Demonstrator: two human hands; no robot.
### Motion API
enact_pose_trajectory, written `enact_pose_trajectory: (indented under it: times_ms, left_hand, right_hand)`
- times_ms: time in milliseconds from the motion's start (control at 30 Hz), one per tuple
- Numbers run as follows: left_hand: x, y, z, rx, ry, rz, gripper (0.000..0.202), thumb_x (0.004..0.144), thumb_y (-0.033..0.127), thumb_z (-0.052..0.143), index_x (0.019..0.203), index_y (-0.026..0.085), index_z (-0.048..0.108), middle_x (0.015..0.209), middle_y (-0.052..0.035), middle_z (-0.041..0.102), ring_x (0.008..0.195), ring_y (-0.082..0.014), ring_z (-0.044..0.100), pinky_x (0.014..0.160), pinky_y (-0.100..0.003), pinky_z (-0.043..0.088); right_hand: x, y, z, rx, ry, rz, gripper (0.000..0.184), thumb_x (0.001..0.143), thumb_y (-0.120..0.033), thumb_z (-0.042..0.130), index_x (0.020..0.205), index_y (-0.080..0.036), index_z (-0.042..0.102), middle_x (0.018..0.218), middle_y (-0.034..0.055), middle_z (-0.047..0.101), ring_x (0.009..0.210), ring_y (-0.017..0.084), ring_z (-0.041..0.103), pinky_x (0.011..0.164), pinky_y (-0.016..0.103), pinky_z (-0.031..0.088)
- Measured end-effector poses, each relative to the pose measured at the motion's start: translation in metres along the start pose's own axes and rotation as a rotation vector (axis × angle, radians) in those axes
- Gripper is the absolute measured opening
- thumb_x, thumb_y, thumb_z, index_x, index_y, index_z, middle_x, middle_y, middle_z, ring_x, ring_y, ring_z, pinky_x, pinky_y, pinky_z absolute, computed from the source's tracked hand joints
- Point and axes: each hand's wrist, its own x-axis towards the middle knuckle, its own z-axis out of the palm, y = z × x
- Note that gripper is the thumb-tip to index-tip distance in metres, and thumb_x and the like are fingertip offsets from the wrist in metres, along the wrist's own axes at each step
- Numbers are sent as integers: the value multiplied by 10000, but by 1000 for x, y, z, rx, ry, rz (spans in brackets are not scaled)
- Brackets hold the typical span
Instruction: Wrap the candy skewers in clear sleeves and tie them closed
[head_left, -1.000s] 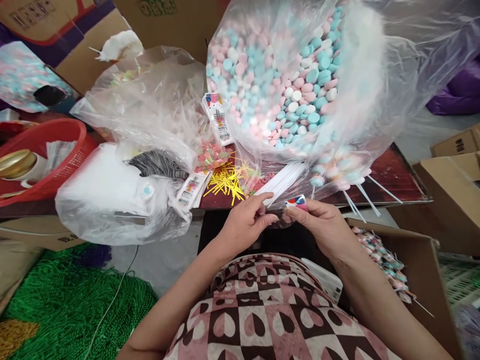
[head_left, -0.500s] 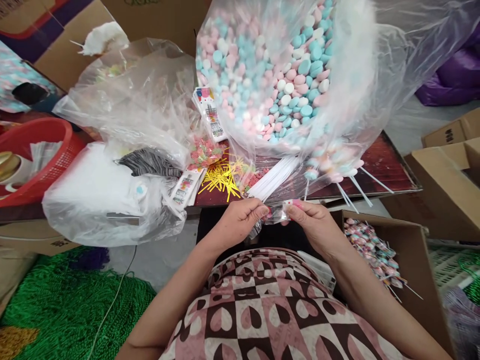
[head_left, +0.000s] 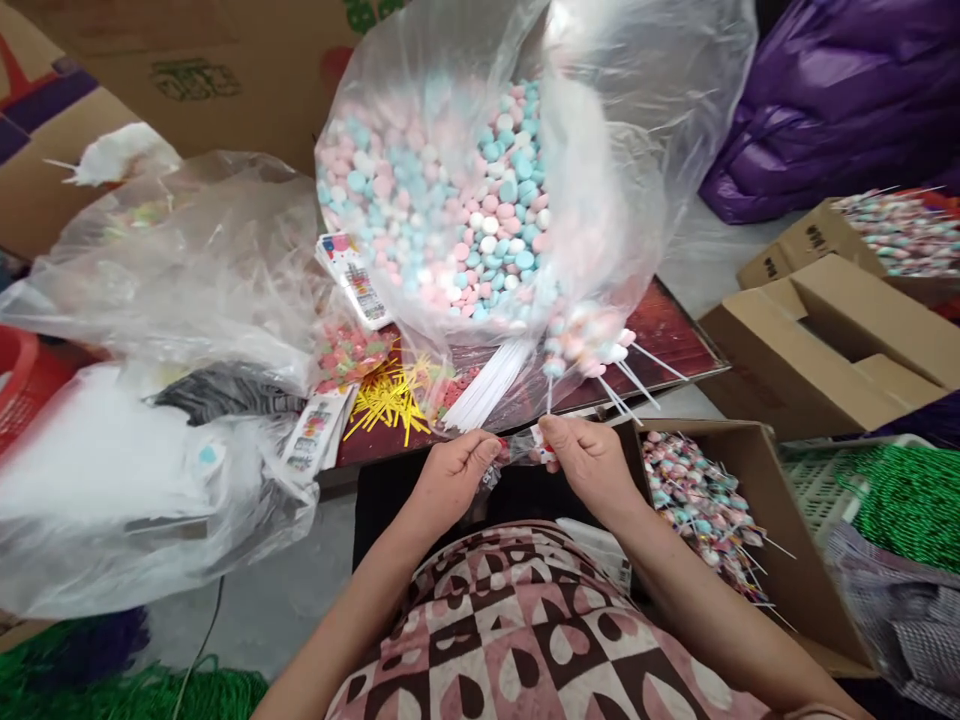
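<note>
My left hand [head_left: 457, 468] pinches one end of a small clear plastic bag [head_left: 517, 449] with red bits showing at the fingertips. The other end, with a white and pink printed part, is gripped between thumb and fingers of my right hand [head_left: 589, 462]. The bag stretches between both hands at the table's front edge; its contents are hard to make out. Just beyond lie a bundle of white sticks [head_left: 486, 388] and yellow twist ties [head_left: 386, 402]. Sticks with pastel marshmallow-like sweets [head_left: 589, 342] lie past my right hand.
A large clear bag of pink, blue and white sweets [head_left: 499, 225] fills the table's back. Printed cards [head_left: 355, 283] stand beside it. Plastic bags [head_left: 202, 250] cover the left. A cardboard box [head_left: 814, 570] at lower right holds wrapped sweets on sticks; another open box [head_left: 847, 330] is beyond.
The camera view has turned toward the right, so the table appears shifted left. My hands keep hold of the small bag and stay close together.
</note>
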Motion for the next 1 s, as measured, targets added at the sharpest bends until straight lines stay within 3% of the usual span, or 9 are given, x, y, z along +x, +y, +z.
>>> enact_pose_trajectory:
  times_ms: [67, 167, 267, 367, 467, 567, 700, 833, 1000]
  left_hand:
    - [5, 2, 4, -12, 37, 35, 271, 904, 400, 487, 869, 180, 641, 776, 7, 634, 731, -120, 551, 713, -228, 407]
    - [10, 2, 8, -36, 77, 48, 265, 886, 408, 523, 824, 183, 646, 713, 14, 610, 678, -116, 530, 685, -228, 410]
    - [13, 0, 7, -86, 118, 10, 304, 881, 457, 535, 807, 184, 647, 656, 22, 559, 625, -109, 484, 640, -225, 397]
    - [16, -5, 7, -219, 157, -2, 328, 868, 484, 559, 799, 177, 652, 681, 4, 578, 666, -117, 502, 665, -231, 405]
    - [18, -8, 10, -404, 173, 1, 316, 850, 483, 596, 791, 180, 668, 700, -5, 610, 699, -121, 539, 698, -238, 416]
    - [19, -10, 14, -510, 195, 3, 309, 834, 483, 622, 790, 185, 689, 683, -8, 635, 702, -124, 566, 731, -251, 431]
    - [18, -11, 15, -641, 218, 17, 292, 807, 475, 662, 790, 186, 701, 725, -5, 651, 701, -121, 590, 756, -268, 449]
    - [16, -13, 14, -694, 234, 16, 292, 787, 474, 685, 777, 183, 701, 764, -2, 645, 696, -115, 593, 734, -266, 456]
    - [18, -17, 10, -658, 259, 51, 286, 817, 464, 656, 793, 183, 700, 696, -4, 650, 676, -113, 574, 708, -257, 453]
  right_hand:
    - [2, -2, -4, -99, 60, -98, 502, 913, -460, 495, 493, -185, 509, 476, -23, 471, 466, 98, 445, 493, 235, 344]
    - [7, -3, -20, -202, 113, -174, 497, 902, -420, 524, 468, -188, 453, 471, -37, 423, 461, 88, 401, 484, 233, 318]
    - [21, 0, -56, -280, 202, -131, 419, 910, -431, 502, 592, -183, 612, 513, -19, 532, 498, 116, 492, 520, 239, 376]
    - [46, 14, -100, -594, 392, -114, 326, 899, -412, 511, 805, -180, 720, 714, 40, 668, 685, 183, 601, 633, 282, 423]
    - [70, 39, -131, -971, 353, -55, 268, 870, -328, 541, 967, -173, 737, 921, 108, 708, 855, 247, 618, 710, 331, 423]
    - [83, 60, -138, -1148, 269, -23, 258, 878, -296, 525, 918, -179, 751, 904, 121, 706, 844, 250, 610, 681, 330, 406]
    - [81, 68, -139, -1034, 368, 61, 324, 916, -332, 482, 943, -177, 765, 872, 121, 723, 820, 244, 628, 654, 323, 397]
    - [65, 63, -151, -869, 485, 85, 355, 902, -334, 507, 1061, -125, 745, 991, 160, 736, 916, 260, 651, 762, 335, 438]
    - [21, 49, -153, -314, 721, 119, 329, 782, -398, 679, 978, -146, 762, 740, 90, 696, 667, 212, 631, 666, 335, 489]
